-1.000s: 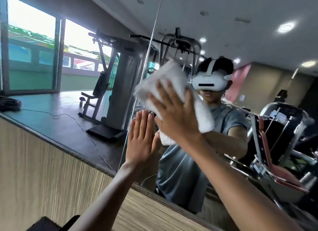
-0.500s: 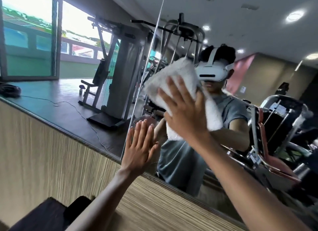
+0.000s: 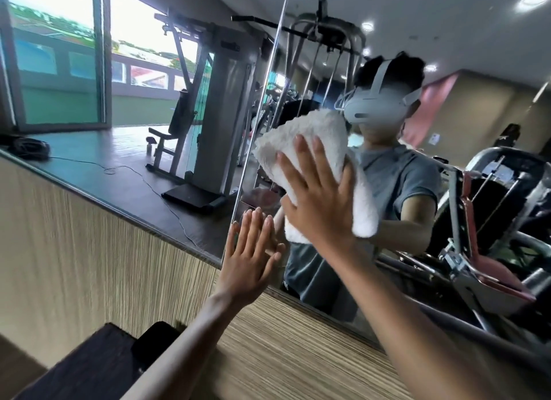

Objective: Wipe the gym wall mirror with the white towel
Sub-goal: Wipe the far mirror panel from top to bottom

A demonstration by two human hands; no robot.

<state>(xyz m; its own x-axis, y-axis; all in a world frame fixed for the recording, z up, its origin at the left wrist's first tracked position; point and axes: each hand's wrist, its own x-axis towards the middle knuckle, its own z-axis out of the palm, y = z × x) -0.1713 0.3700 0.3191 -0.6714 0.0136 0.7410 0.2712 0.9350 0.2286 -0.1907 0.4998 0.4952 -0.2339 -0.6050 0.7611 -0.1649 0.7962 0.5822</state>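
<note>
Head view: wiping the mirror (image 3: 447, 51), mid-stroke.
My right hand (image 3: 317, 200), fingers straight, presses the white towel (image 3: 310, 137) against the glass (left hand (image 3: 250, 259) flat on it, empty); how much remains I cannot tell.

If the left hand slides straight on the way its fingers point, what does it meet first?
Most likely the white towel, at its lower left edge, where the right hand presses it. Only mirror glass shows in between.

no words or numbers can be read; the small paper notice (image 3: 435, 138) reflected in the mirror (image 3: 492, 57) is too blurred.
</note>
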